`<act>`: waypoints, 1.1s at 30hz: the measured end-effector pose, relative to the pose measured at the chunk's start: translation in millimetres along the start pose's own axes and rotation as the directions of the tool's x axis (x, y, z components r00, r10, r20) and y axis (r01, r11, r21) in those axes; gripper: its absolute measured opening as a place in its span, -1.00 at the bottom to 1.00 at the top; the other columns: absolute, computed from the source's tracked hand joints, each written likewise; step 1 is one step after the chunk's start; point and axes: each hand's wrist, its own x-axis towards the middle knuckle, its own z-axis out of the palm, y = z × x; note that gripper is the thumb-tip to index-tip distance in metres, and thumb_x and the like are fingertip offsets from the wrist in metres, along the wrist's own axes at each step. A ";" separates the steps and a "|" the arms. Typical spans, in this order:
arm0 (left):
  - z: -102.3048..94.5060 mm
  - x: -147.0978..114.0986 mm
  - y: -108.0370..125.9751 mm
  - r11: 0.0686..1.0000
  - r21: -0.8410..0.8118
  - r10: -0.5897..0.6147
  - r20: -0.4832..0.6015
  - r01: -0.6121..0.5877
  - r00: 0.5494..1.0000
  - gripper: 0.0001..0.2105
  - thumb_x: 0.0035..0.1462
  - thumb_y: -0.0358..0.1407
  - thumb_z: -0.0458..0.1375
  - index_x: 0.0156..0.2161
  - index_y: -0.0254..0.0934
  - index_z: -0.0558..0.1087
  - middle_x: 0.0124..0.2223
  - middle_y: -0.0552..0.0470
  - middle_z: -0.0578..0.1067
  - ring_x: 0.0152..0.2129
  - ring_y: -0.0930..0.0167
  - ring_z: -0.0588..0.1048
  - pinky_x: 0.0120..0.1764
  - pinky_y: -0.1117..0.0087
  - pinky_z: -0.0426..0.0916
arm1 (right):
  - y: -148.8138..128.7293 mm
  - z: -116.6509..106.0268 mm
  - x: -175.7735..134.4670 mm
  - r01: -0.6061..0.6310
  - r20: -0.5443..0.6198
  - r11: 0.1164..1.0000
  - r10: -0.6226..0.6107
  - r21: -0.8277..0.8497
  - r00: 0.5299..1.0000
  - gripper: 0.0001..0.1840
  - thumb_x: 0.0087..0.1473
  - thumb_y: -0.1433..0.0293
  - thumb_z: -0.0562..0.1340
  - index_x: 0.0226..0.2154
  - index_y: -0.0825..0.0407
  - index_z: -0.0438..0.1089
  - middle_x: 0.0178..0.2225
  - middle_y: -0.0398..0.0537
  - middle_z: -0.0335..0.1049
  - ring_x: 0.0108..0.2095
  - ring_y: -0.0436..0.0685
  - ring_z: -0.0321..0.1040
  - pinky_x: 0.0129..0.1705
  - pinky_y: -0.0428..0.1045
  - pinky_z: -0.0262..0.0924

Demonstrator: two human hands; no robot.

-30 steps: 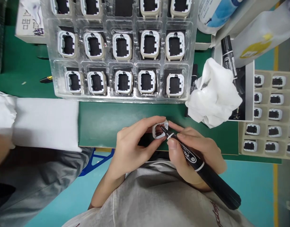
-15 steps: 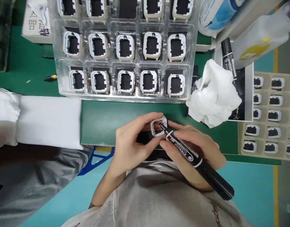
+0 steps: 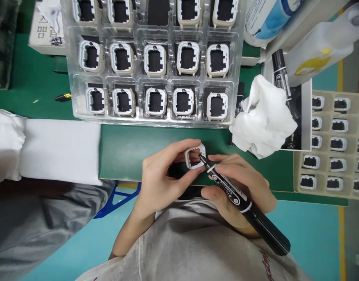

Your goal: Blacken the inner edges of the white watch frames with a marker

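Observation:
My left hand [image 3: 164, 175] pinches a white square plastic frame [image 3: 188, 159] with rounded corners between thumb and fingers, above the table's front edge. In my right hand [image 3: 243, 183] is a black marker pen [image 3: 236, 199], its tip at the inner right side of the frame. Whether the tip touches the plastic I cannot tell. Just beyond the hands stands a clear plastic tray [image 3: 123, 119], with several similar frames sitting in its compartments on dark pads; one compartment in the top visible row holds only a dark pad.
Crumpled white tissue [image 3: 263, 117] lies right of the tray, by a box holding another marker [image 3: 281, 74] and bottles [image 3: 320, 50]. A beige tray [image 3: 296, 171] of frames is at far right. White cloth [image 3: 62, 150] lies left, beside another person's grey-clad leg [image 3: 50, 222].
The marker has tilted slightly, its back end moving a little lower, and my right thumb has shifted down along it. My left hand and the frame stay almost in place.

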 end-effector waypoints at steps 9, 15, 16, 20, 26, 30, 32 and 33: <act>-0.4 0.1 -2.9 0.999 -0.025 0.034 0.009 -0.033 0.999 -0.56 0.47 -0.37 0.56 0.37 -0.07 0.74 0.16 -0.06 0.87 -0.07 0.28 0.90 0.11 0.33 0.87 | -6.2 10.1 -2.3 -0.093 -0.088 0.996 0.091 -0.018 0.992 -0.60 0.26 0.58 0.56 0.09 -0.04 0.67 -0.25 -0.07 0.77 -0.26 0.27 0.86 -0.13 0.09 0.90; -1.3 -2.4 -3.7 0.999 0.036 0.023 0.033 -0.024 0.999 -0.59 0.49 -0.35 0.55 0.36 -0.05 0.74 0.16 -0.04 0.87 -0.09 0.28 0.89 0.10 0.32 0.87 | -5.5 15.1 -0.2 -0.042 -0.104 0.997 0.036 -0.065 0.994 -0.66 0.24 0.64 0.54 -0.03 -0.04 0.66 -0.30 -0.15 0.73 -0.40 0.17 0.74 -0.04 0.22 0.96; -1.2 -2.5 -3.2 0.999 0.046 0.023 0.040 -0.025 0.999 -0.59 0.50 -0.34 0.54 0.36 -0.04 0.74 0.15 -0.03 0.87 -0.11 0.29 0.89 0.09 0.32 0.87 | -5.7 14.9 0.1 -0.043 -0.107 0.996 0.035 -0.073 0.994 -0.67 0.25 0.63 0.53 -0.04 -0.07 0.66 -0.30 -0.17 0.72 -0.42 0.16 0.71 -0.06 0.23 0.96; -0.9 -2.1 -1.5 0.997 0.072 0.023 0.057 -0.027 0.998 -0.63 0.54 -0.34 0.51 0.35 -0.02 0.72 0.10 0.00 0.87 -0.15 0.31 0.88 0.04 0.33 0.85 | -7.0 13.3 -0.8 -0.041 -0.086 0.994 0.032 -0.102 0.996 -0.72 0.29 0.61 0.52 -0.05 -0.05 0.67 -0.30 -0.11 0.71 -0.36 0.21 0.76 -0.10 0.22 0.95; -1.9 -2.9 -2.1 0.992 0.114 0.037 0.073 -0.046 0.997 -0.60 0.54 -0.37 0.50 0.36 0.02 0.70 0.08 0.04 0.87 -0.17 0.34 0.87 -0.05 0.37 0.80 | -7.5 12.5 -1.4 -0.034 -0.082 0.989 0.023 -0.143 0.996 -0.70 0.25 0.62 0.55 -0.07 -0.05 0.66 -0.30 -0.11 0.71 -0.38 0.20 0.74 -0.11 0.24 0.95; -2.4 -4.0 -1.6 0.990 0.136 0.030 0.074 -0.040 0.997 -0.61 0.56 -0.34 0.49 0.37 0.02 0.70 0.09 0.03 0.87 -0.18 0.33 0.87 -0.05 0.34 0.81 | -7.3 12.3 -0.7 -0.030 -0.087 0.989 0.017 -0.148 0.996 -0.74 0.29 0.61 0.53 -0.09 -0.04 0.65 -0.32 -0.11 0.71 -0.38 0.21 0.76 -0.18 0.18 0.93; -2.4 -4.2 -0.9 0.990 0.138 0.029 0.072 -0.039 0.997 -0.62 0.57 -0.34 0.49 0.37 0.02 0.70 0.11 0.03 0.87 -0.17 0.33 0.87 -0.04 0.34 0.80 | -7.0 12.0 -1.3 -0.027 -0.085 0.989 0.015 -0.148 0.996 -0.74 0.29 0.62 0.53 -0.08 -0.02 0.65 -0.31 -0.09 0.72 -0.33 0.24 0.81 -0.18 0.17 0.92; -2.4 -4.1 -0.6 0.990 0.136 0.031 0.070 -0.041 0.997 -0.61 0.56 -0.35 0.49 0.37 0.03 0.70 0.11 0.03 0.87 -0.17 0.33 0.86 -0.04 0.34 0.80 | -6.9 11.8 -1.8 -0.027 -0.086 0.988 0.014 -0.150 0.996 -0.74 0.28 0.62 0.54 -0.08 -0.02 0.65 -0.31 -0.08 0.73 -0.29 0.27 0.84 -0.19 0.16 0.92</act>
